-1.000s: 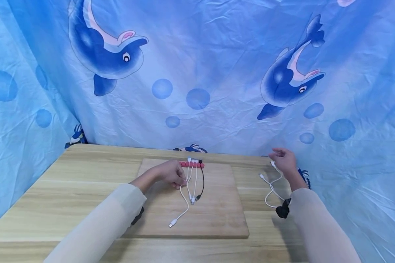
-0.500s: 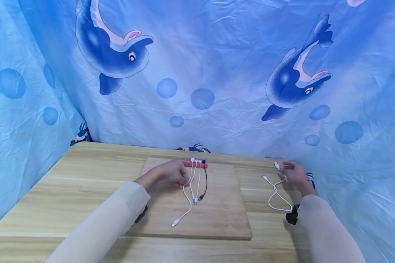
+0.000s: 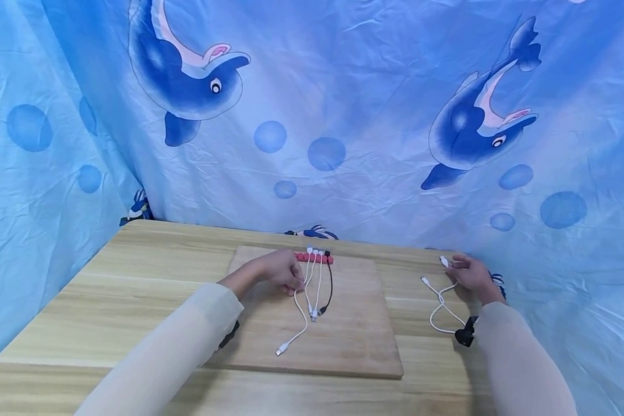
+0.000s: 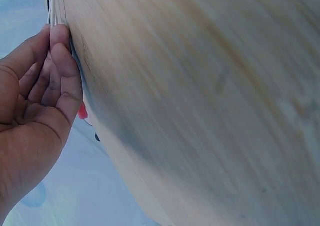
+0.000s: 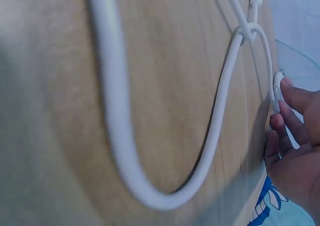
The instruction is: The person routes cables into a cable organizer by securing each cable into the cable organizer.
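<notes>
My left hand (image 3: 282,270) pinches a white USB cable (image 3: 305,323) between thumb and fingertips over the wooden board (image 3: 359,341). The free end of that cable curves toward the board's front, its plug lying on the wood. Beside it, other white cables and one black cable (image 3: 331,289) run from a red cable holder (image 3: 301,256) at the board's back edge. Off to the right, my right hand (image 3: 470,274) pinches another white cable (image 3: 437,314) just behind its plug (image 3: 444,261). This cable crosses itself and loops on the table; in the right wrist view the loop (image 5: 165,201) looms close.
The board lies on a wood-grain table (image 3: 135,289). A blue curtain (image 3: 374,190) with printed dolphins hangs behind the table and along its sides. A black wrist device (image 3: 465,332) sits at my right wrist, touching or near the cable loop.
My right hand has come down onto the cable near its plug and now pinches it. The left hand keeps its pinch in place. The whole head view has shifted slightly.
</notes>
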{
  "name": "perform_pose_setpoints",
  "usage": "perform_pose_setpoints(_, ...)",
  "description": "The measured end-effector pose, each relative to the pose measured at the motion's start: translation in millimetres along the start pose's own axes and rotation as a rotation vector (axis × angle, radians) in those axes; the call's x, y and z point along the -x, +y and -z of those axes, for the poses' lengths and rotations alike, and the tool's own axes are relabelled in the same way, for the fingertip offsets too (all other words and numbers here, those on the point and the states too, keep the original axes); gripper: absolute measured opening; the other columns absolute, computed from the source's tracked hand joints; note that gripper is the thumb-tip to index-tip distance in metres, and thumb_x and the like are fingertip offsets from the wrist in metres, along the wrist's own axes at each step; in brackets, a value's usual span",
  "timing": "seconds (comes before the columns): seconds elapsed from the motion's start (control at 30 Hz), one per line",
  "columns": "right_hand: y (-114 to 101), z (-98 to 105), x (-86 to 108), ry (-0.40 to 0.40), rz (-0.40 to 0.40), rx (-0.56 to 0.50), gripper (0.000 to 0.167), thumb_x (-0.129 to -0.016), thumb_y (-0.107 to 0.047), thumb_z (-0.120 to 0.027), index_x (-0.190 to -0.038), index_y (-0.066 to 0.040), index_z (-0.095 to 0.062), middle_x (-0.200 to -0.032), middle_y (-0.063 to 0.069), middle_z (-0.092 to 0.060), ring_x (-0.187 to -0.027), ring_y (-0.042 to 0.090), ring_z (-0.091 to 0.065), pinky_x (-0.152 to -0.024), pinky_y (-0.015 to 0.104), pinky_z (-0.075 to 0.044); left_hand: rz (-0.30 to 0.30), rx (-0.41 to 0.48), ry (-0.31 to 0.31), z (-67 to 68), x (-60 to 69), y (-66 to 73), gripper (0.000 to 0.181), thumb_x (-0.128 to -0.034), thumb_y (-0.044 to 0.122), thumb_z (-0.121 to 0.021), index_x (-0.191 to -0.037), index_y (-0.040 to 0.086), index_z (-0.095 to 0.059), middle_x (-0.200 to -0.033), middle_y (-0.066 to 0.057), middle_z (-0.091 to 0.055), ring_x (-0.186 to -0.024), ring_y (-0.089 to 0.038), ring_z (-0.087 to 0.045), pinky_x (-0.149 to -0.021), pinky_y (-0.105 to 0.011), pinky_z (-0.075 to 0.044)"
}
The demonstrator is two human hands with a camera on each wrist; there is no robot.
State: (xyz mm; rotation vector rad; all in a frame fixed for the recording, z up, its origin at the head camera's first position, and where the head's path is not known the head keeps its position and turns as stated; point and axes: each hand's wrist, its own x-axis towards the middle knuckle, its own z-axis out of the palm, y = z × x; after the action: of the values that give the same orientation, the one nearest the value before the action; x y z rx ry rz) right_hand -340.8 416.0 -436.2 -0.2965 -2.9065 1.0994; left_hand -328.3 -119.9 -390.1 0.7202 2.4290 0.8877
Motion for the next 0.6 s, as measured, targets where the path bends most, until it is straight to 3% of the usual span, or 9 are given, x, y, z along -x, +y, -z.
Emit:
perform_pose_setpoints(0.17, -0.5, 1.0, -5.4, 0.017, -0.037, 0.012, 0.063, -0.102, -0.024, -0.063, -0.151, 0.006, -0.038, -0.141, 0.034, -0.05, -0.13, 0.051, -0.046, -0.107, 0.06, -0.039, -0.008, 0.001, -0.002, 2.3, -1.6, 0.5, 0.01, -0.0928, 0.01, -0.076, -0.084, 0.011, -0.08, -0.069, -0.003, -0.073, -0.064, -0.015, -0.067, -0.064, -0.024, -0.053)
perform_pose_setpoints(0.3, -2.9, -1.9, -6.1, 0.029, -0.024, 0.016, 0.06, -0.102, -0.022, -0.064, -0.147, 0.01, -0.041, -0.136, 0.034, -0.051, -0.124, 0.049, -0.049, -0.105, 0.057, -0.041, -0.016, 0.003, -0.014, 2.1, -3.3, -1.2, 0.01, -0.0928, 0.009, -0.076, -0.085, 0.011, -0.081, -0.068, -0.002, -0.073, -0.064, -0.014, -0.067, -0.064, -0.024, -0.052)
perform_pose_setpoints(0.6, -2.6, -10.8, -16.6, 0.022, -0.082, -0.015, 0.059, -0.102, -0.026, -0.064, -0.144, 0.011, -0.045, -0.137, 0.035, -0.048, -0.12, 0.045, -0.05, -0.102, 0.054, -0.042, -0.038, 0.006, -0.028, 1.1, -4.9, -3.0, 0.009, -0.0928, 0.007, -0.075, -0.086, 0.008, -0.08, -0.067, -0.002, -0.072, -0.062, -0.01, -0.066, -0.065, -0.024, -0.055)
